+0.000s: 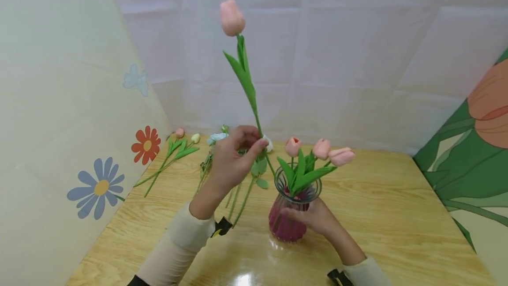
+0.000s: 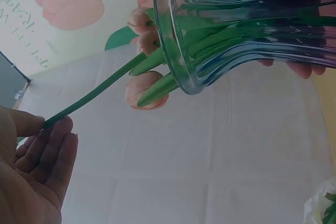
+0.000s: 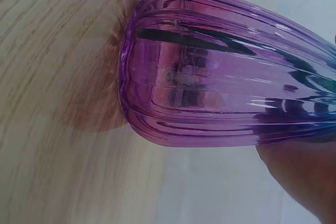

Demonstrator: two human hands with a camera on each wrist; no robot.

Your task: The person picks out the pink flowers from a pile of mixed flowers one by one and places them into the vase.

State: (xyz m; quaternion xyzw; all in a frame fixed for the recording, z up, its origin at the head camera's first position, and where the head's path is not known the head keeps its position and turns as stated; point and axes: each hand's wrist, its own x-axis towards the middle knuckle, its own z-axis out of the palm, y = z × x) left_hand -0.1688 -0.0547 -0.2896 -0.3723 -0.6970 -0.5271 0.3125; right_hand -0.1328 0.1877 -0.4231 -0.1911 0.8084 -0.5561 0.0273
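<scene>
My left hand (image 1: pixel 236 160) pinches the green stem of a pink tulip (image 1: pixel 232 17) between thumb and fingers, its bloom high above. In the left wrist view, that stem (image 2: pixel 94 93) runs from the fingertips to the vase's mouth; whether its end is inside I cannot tell. The ribbed glass vase (image 1: pixel 287 222) is purple below and clearer at the flared rim, and stands upright on the table. Several pink tulips (image 1: pixel 321 149) with green leaves lean out of it. My right hand (image 1: pixel 315 217) grips the vase's neck from the right, its other fingers hidden behind the glass.
At the back left of the wooden table (image 1: pixel 377 215) lie two crossed tulips (image 1: pixel 174 153). Pale blue and white flowers (image 1: pixel 217 137) with long stems lie behind and below my left forearm. A white cloth backdrop (image 1: pixel 357 56) closes the rear, with flower-printed panels at both sides.
</scene>
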